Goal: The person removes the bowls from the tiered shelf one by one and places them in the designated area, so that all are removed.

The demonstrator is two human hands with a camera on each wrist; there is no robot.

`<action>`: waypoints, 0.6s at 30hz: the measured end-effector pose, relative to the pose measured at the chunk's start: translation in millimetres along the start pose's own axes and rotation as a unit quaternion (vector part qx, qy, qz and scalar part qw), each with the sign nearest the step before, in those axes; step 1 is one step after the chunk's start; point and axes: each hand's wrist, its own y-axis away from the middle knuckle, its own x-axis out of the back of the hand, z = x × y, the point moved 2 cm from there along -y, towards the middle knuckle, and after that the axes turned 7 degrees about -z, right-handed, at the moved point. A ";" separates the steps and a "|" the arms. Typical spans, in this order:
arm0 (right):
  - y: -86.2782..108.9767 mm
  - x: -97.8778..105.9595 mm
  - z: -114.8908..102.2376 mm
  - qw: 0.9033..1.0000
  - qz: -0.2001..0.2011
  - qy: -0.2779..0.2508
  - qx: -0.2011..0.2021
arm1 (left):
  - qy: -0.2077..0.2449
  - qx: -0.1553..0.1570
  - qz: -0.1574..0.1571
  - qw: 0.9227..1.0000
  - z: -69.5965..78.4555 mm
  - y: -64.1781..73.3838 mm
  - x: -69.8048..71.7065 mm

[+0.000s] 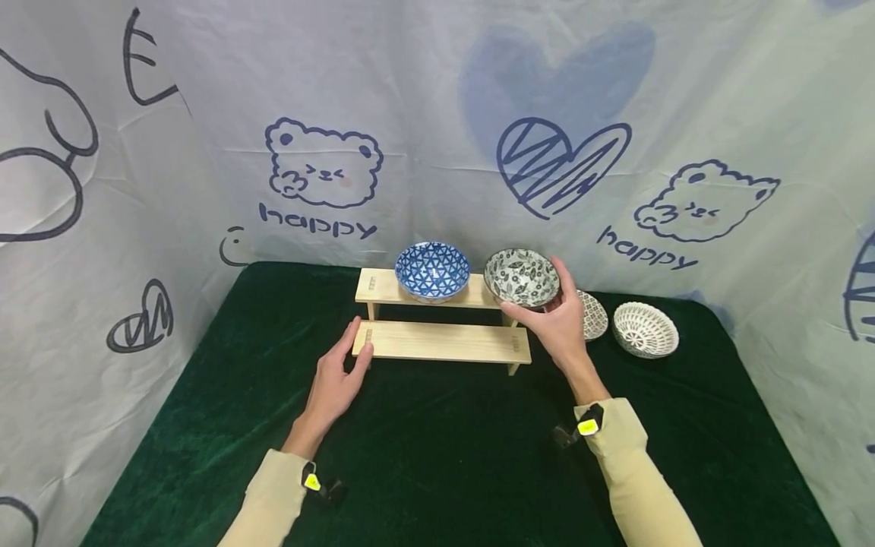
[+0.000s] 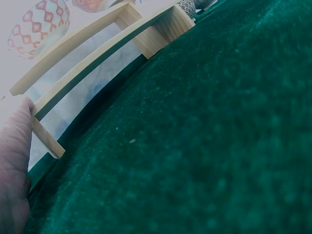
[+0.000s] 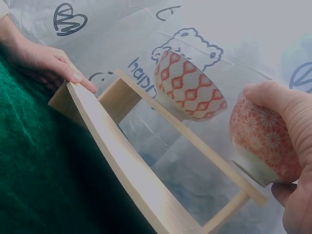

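Well, taking the middle of the two-tier wooden rack (image 1: 444,342) in the head view as the clock's centre, the right hand (image 1: 560,323) sits at 3 o'clock, gripping the grey floral bowl (image 1: 522,278) between thumb and fingers. That bowl is at 2 o'clock, at the right end of the upper shelf (image 1: 377,285), jutting past its edge; whether its foot touches the wood I cannot tell. The right wrist view shows red flowers on its outer wall.

At 12 o'clock the blue triangle-patterned bowl (image 1: 432,271) stands upright on the same shelf. A short strip of wood separates the two bowls, and a wider one runs from the blue bowl towards the left edge.

The left hand (image 1: 338,376) is at 8 o'clock, its fingers nearly straight and touching the left end of the lower tier. Out at 3 o'clock, the patterned dish (image 1: 595,315) is just beside the right hand, which partly hides it; the white bowl (image 1: 645,330) lies farther along. Green cloth (image 1: 437,456) spreads broadly from 4 to 8 o'clock, giving room between the forearms.
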 end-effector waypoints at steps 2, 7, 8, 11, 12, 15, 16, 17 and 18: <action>1.2 1.3 0.5 1.000 0.001 -0.001 -0.001 | 0.001 0.001 0.000 1.000 -0.1 0.3 -0.2; 5.7 4.8 -1.4 1.000 0.003 -0.004 -0.007 | 0.000 0.007 0.000 1.000 -0.8 0.5 -1.2; 6.7 5.6 -1.6 1.000 0.004 -0.003 -0.008 | 0.001 0.008 -0.001 1.000 -0.8 0.5 -1.3; 9.8 8.0 -2.3 1.000 0.007 0.002 -0.013 | 0.001 0.008 -0.001 1.000 -0.6 0.4 -1.5; 10.9 8.8 -2.3 1.000 0.007 -0.001 -0.014 | 0.001 0.007 -0.001 1.000 -0.4 0.4 -1.5; 14.5 11.2 -2.1 1.000 0.009 0.000 -0.019 | 0.002 0.005 0.001 1.000 -0.2 0.3 -1.2; 15.7 12.0 -2.0 1.000 0.010 -0.002 -0.020 | 0.002 0.004 0.001 1.000 -0.1 0.3 -1.0; 17.0 12.9 -1.9 1.000 0.011 -0.002 -0.022 | 0.002 0.003 0.001 1.000 -0.1 0.2 -0.9; 18.3 13.8 -1.7 1.000 0.012 -0.002 -0.023 | 0.002 0.002 0.000 1.000 -0.1 0.1 -0.8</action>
